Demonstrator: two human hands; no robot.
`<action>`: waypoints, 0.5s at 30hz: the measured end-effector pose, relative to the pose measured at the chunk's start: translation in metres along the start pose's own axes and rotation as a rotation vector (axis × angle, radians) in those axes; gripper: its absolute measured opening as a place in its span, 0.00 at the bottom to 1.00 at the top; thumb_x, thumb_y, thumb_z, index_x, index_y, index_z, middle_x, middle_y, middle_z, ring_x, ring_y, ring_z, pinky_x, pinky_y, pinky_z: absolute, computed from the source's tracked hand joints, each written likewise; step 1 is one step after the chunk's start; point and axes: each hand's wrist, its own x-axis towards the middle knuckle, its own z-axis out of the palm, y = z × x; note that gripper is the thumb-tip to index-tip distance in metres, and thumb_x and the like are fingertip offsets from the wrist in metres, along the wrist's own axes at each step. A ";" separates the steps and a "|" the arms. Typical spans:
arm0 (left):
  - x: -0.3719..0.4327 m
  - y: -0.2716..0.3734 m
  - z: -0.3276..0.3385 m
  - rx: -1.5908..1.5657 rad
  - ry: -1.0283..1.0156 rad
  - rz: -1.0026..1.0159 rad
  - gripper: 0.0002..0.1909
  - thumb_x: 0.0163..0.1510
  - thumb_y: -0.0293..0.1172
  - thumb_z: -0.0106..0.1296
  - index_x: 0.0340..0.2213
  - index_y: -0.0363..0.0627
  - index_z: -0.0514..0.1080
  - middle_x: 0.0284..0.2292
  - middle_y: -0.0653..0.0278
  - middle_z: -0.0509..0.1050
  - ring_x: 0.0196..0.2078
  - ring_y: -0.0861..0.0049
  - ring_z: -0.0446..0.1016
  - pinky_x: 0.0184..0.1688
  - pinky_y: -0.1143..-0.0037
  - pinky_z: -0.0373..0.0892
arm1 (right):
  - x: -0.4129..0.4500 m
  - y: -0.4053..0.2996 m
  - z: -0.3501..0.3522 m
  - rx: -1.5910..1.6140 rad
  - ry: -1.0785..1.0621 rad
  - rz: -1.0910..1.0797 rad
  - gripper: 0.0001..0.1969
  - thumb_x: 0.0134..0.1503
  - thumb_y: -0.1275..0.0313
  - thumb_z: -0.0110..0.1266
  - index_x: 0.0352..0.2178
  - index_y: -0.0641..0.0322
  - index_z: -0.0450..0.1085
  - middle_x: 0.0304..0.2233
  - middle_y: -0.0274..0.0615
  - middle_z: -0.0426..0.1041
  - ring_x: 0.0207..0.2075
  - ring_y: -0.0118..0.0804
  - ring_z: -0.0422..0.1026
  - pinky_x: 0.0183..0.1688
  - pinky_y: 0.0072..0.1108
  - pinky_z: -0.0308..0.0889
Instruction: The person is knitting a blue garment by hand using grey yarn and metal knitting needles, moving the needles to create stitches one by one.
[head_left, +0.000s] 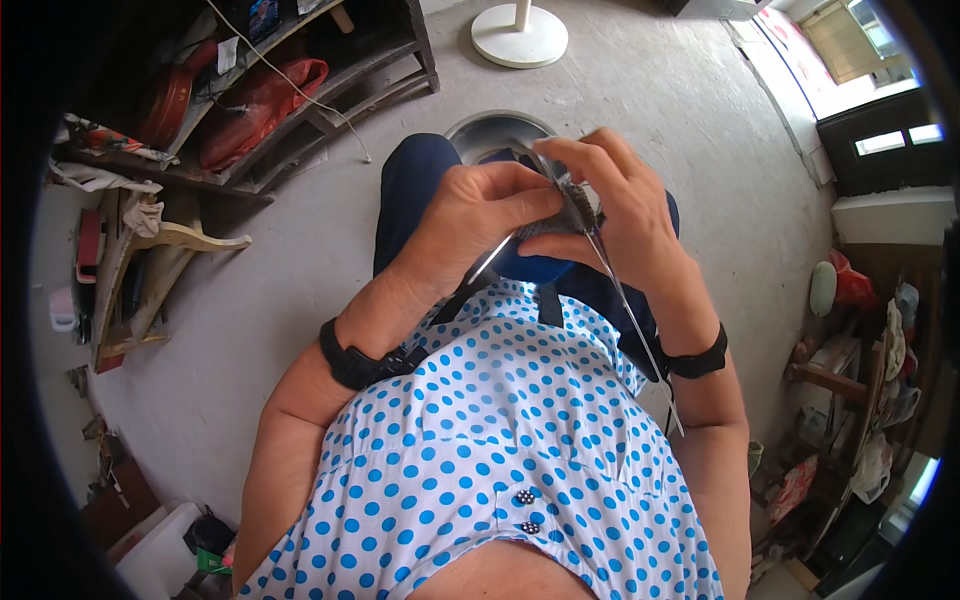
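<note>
A small dark grey knitted piece (576, 201) is held up over my lap, with slim metal knitting needles in it. My left hand (469, 214) pinches the piece's near-left side between thumb and fingers. One needle (491, 259) sticks out below that hand. My right hand (634, 191) curls round the other side, its index finger raised near the needle tips and its thumb under the work. Another long needle (636, 319) slants down past my right wrist. Fingers cover part of the stitches. Blue material (532, 266) lies beneath the hands; its kind is unclear.
A metal basin (480, 124) with dark contents stands on the floor beyond my knees. Further off is a white round stand base (520, 37). A wooden shelf unit (360, 71) holds a red plastic bag (259, 112) at left; a cable (300, 90) hangs across it. A cluttered rack (836, 382) stands right.
</note>
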 end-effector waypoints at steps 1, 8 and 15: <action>0.000 0.002 -0.002 0.013 0.019 -0.024 0.09 0.54 0.32 0.55 0.34 0.40 0.75 0.23 0.72 0.74 0.19 0.95 0.64 0.19 0.93 0.58 | -0.004 -0.001 -0.001 -0.020 0.088 -0.012 0.31 0.29 0.54 0.71 0.34 0.58 0.69 0.26 0.36 0.66 0.27 0.36 0.68 0.26 0.23 0.62; -0.002 0.002 -0.016 -0.131 0.000 -0.028 0.10 0.55 0.29 0.52 0.38 0.38 0.73 0.23 0.72 0.72 0.18 0.96 0.62 0.18 0.94 0.55 | -0.038 -0.004 -0.013 0.024 0.132 0.075 0.09 0.44 0.75 0.63 0.27 0.64 0.70 0.17 0.35 0.65 0.17 0.28 0.63 0.19 0.19 0.56; 0.000 0.005 -0.015 -0.174 0.020 0.009 0.12 0.56 0.31 0.50 0.40 0.38 0.71 0.24 0.70 0.73 0.18 0.95 0.63 0.19 0.94 0.57 | -0.048 -0.010 -0.021 0.430 0.088 0.345 0.09 0.58 0.74 0.46 0.31 0.69 0.72 0.20 0.35 0.68 0.18 0.21 0.62 0.21 0.15 0.55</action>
